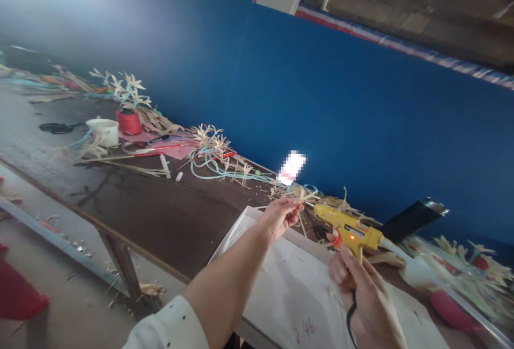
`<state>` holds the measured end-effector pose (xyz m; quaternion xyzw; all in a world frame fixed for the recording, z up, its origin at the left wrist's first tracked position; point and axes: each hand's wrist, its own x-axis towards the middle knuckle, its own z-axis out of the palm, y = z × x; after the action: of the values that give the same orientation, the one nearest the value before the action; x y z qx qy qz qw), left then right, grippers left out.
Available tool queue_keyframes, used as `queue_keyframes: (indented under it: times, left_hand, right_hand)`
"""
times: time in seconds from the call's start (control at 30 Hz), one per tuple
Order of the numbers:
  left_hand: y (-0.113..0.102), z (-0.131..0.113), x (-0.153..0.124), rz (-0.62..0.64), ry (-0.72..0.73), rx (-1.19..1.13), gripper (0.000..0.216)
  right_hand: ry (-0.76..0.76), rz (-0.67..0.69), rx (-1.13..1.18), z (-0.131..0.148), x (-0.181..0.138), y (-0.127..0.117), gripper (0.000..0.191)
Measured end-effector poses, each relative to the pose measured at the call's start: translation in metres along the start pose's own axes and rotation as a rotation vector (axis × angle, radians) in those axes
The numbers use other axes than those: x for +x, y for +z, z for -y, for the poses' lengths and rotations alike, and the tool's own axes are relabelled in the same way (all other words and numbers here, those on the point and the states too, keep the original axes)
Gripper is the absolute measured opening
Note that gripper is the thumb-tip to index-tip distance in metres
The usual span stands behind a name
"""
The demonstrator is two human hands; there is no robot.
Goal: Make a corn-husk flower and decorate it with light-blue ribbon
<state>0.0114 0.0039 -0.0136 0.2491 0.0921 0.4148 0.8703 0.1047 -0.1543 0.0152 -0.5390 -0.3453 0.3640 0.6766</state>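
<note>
My right hand [367, 287] is wrapped round the handle of a yellow hot glue gun [345, 226] with an orange light on its side. A translucent glue stick [395, 247] juts from the back of the gun. The gun's nozzle points left, close to the fingertips of my left hand [281, 215]. Those fingers are pinched on a thin pale strip of dried husk [309, 197]. Both hands are above a white board [281, 279] with handwritten numbers at its near edge. Whether the nozzle touches the strip I cannot tell.
Along the dark table [160, 210] lie husk flowers [211, 140], light-blue cord [201, 169], a white cup [103, 132], a red thread spool [129, 121] and black scissors [60, 128]. A black cylinder [413, 219] leans by the blue wall [361, 113]. A black cord hangs from the gun.
</note>
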Motion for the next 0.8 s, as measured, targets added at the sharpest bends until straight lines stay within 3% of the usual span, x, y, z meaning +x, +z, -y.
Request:
queue_keyframes:
  times: [0.8]
  left_hand:
    - [0.0036,-0.0007,-0.0023,0.023,0.008,0.016,0.024]
  right_hand:
    - [-0.028,-0.023,-0.022,-0.0009,0.0032,0.0093,0.026]
